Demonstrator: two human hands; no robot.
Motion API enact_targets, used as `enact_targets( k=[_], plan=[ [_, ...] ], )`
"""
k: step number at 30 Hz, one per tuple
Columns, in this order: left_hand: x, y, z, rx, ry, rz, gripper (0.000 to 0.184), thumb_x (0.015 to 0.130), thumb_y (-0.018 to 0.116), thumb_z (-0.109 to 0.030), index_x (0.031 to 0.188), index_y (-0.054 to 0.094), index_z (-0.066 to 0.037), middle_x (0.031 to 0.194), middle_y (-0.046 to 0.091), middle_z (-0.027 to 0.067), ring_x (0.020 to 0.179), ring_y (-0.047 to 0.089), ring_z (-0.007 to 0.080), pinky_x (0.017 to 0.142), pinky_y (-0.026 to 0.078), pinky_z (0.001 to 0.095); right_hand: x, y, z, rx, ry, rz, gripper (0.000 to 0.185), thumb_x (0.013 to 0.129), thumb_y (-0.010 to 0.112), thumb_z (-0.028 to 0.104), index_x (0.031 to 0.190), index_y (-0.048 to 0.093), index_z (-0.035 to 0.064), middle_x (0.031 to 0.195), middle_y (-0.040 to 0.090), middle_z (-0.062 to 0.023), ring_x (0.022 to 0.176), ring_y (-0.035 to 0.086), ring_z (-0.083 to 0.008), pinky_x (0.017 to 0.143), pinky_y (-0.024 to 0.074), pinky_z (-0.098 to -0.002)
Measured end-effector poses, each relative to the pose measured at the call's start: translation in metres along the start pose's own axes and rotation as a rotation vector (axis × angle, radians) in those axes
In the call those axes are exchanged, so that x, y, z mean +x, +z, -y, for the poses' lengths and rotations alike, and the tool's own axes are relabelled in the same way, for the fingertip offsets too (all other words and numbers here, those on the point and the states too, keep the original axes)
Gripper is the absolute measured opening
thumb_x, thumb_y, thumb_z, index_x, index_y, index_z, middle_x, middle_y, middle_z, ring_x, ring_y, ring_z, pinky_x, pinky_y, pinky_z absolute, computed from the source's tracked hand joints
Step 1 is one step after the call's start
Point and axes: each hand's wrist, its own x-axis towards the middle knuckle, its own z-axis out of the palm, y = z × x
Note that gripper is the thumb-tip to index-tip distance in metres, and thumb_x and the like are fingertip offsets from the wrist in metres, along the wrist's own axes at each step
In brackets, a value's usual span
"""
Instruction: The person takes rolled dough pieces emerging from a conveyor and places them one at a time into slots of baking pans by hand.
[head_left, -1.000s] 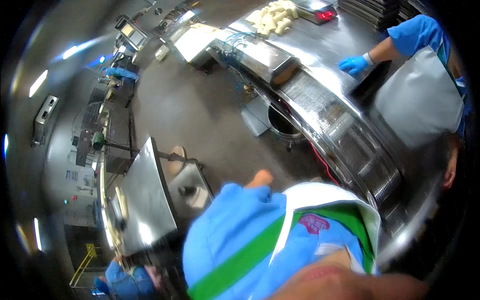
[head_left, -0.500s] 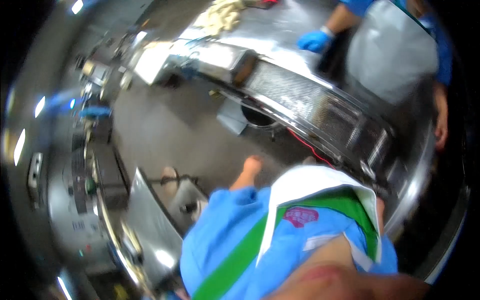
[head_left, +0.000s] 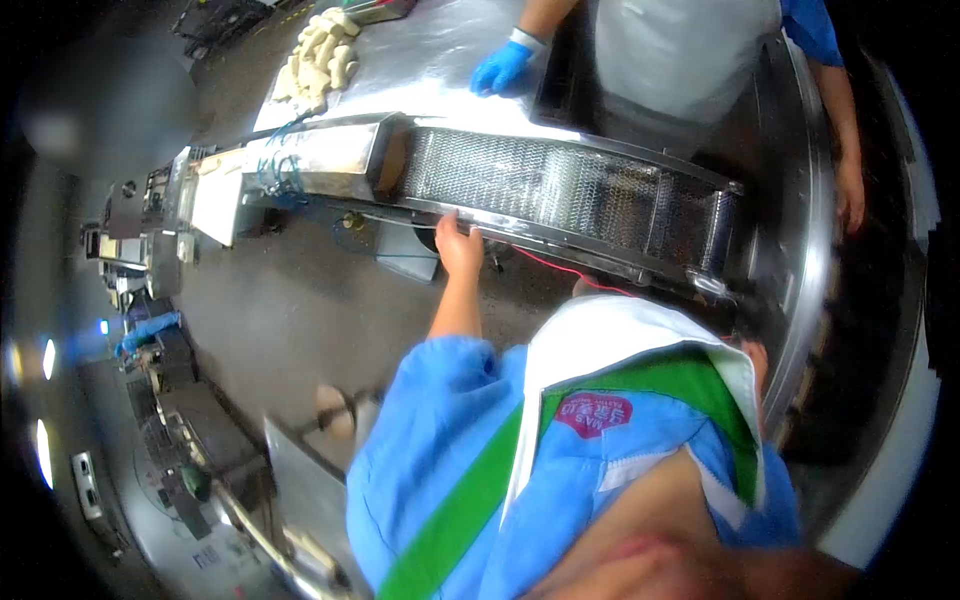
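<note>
My left hand (head_left: 460, 245) is at the near side rail of a metal mesh-belt conveyor (head_left: 490, 170). Its fingertips overlap the rail, thumb spread from the fingers; whether it presses on the rail is unclear. At the right edge of my white apron (head_left: 610, 335), only part of my right hand (head_left: 757, 365) shows, close to the conveyor's right end. Its fingers are mostly hidden. A boxy metal housing (head_left: 335, 155) covers the conveyor's left part, with blue cord (head_left: 285, 165) about it. A red cable (head_left: 560, 266) runs below the near rail.
Across the conveyor stands a co-worker in a pale apron (head_left: 680, 60); one hand wears a blue glove (head_left: 500, 70) over a steel table (head_left: 430, 60). Pale yellow, elongated pieces (head_left: 320, 60) lie piled there. Another steel surface (head_left: 300, 480) is at lower left.
My view has turned, so the conveyor lies more level and nearer. My left hand has moved forward from over the floor to the conveyor's near rail.
</note>
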Motion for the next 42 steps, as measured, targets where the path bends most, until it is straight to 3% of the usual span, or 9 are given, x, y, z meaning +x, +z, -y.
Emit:
enact_targets(
  k=[8,9,13,24,27,31,34,37,42],
  plan=[
    [0.04,0.001,-0.016,0.062,-0.058,-0.063,0.045,0.067,0.068,0.001,0.109,0.056,-0.001,0.112,0.055,0.0185,0.103,0.055,0.0312,0.09,0.043,0.0378,-0.039,-0.025,0.057,-0.106,0.002,-0.146,0.021,0.086,0.054,0.02,0.082,0.06,0.0002,0.081,0.056,-0.0182,0.082,0.053,-0.0353,0.075,0.0418,-0.0418],
    [0.041,-0.008,-0.049,-0.494,-0.519,0.078,0.048,0.066,0.069,0.001,0.112,0.054,0.0,0.115,0.054,0.019,0.103,0.055,0.032,0.092,0.043,0.0391,-0.043,-0.028,0.063,-0.05,-0.055,-0.293,0.02,0.086,0.056,0.02,0.084,0.059,0.0007,0.081,0.056,-0.0187,0.08,0.052,-0.0361,0.074,0.0415,-0.0425],
    [0.071,0.046,-0.027,0.173,0.118,0.014,0.046,0.069,0.066,-0.005,0.114,0.056,-0.005,0.126,0.05,0.0161,0.117,0.046,0.0333,0.101,0.035,0.0415,-0.065,-0.052,0.096,0.003,0.248,-0.371,0.017,0.083,0.058,0.015,0.083,0.058,-0.0013,0.091,0.057,-0.0179,0.088,0.055,-0.0328,0.078,0.0432,-0.0378],
    [0.049,0.036,-0.093,0.269,0.124,0.161,0.046,0.075,0.066,-0.013,0.119,0.052,-0.005,0.124,0.049,0.0143,0.114,0.049,0.0292,0.098,0.038,0.0431,-0.059,-0.135,0.12,-0.281,0.389,-0.828,0.029,0.077,0.067,0.029,0.09,0.061,0.0034,0.108,0.055,-0.0156,0.097,0.054,-0.0339,0.081,0.0447,-0.0392],
    [0.065,0.038,-0.08,0.324,0.147,0.16,0.046,0.076,0.065,-0.012,0.119,0.051,-0.004,0.123,0.051,0.0149,0.112,0.05,0.0291,0.097,0.039,0.0416,-0.049,-0.145,0.122,-0.331,0.482,-0.597,0.039,0.077,0.065,0.037,0.097,0.061,0.0043,0.117,0.052,-0.0144,0.108,0.049,-0.0327,0.09,0.0404,-0.0405],
    [0.068,0.082,-0.032,0.047,0.036,0.171,0.052,0.074,0.067,-0.009,0.122,0.049,-0.003,0.119,0.054,0.0177,0.101,0.057,0.0307,0.085,0.049,0.0375,-0.036,-0.151,0.114,-0.549,0.649,-0.296,0.049,0.078,0.06,0.05,0.098,0.065,0.0057,0.124,0.052,-0.0075,0.12,0.041,-0.023,0.098,0.0211,-0.0623],
    [-0.002,0.008,-0.181,0.077,-0.263,0.274,0.053,0.074,0.067,-0.008,0.124,0.048,-0.005,0.118,0.054,0.0188,0.1,0.057,0.0313,0.084,0.049,0.0388,-0.048,-0.158,0.109,-0.535,0.541,-0.298,0.052,0.078,0.059,0.051,0.097,0.065,0.003,0.116,0.056,-0.0136,0.111,0.049,-0.0287,0.095,0.0292,-0.0525],
    [0.005,0.041,-0.112,0.272,0.102,0.203,0.05,0.074,0.066,-0.021,0.119,0.051,-0.005,0.128,0.047,0.018,0.121,0.04,0.0328,0.101,0.032,0.0418,-0.065,-0.17,0.112,-0.582,0.438,-0.119,0.062,0.077,0.059,0.053,0.1,0.059,-0.0048,0.106,0.057,-0.0203,0.103,0.053,-0.0355,0.095,0.0262,-0.0646],
    [-0.009,0.052,-0.098,0.186,0.208,0.055,0.048,0.068,0.062,-0.016,0.115,0.053,-0.006,0.124,0.048,0.0193,0.115,0.043,0.0357,0.097,0.033,0.0439,-0.097,-0.154,0.069,-0.552,0.548,-0.029,0.062,0.078,0.06,0.052,0.091,0.057,-0.0083,0.094,0.057,-0.027,0.095,0.054,-0.0409,0.086,0.0409,-0.0496]
  ],
)
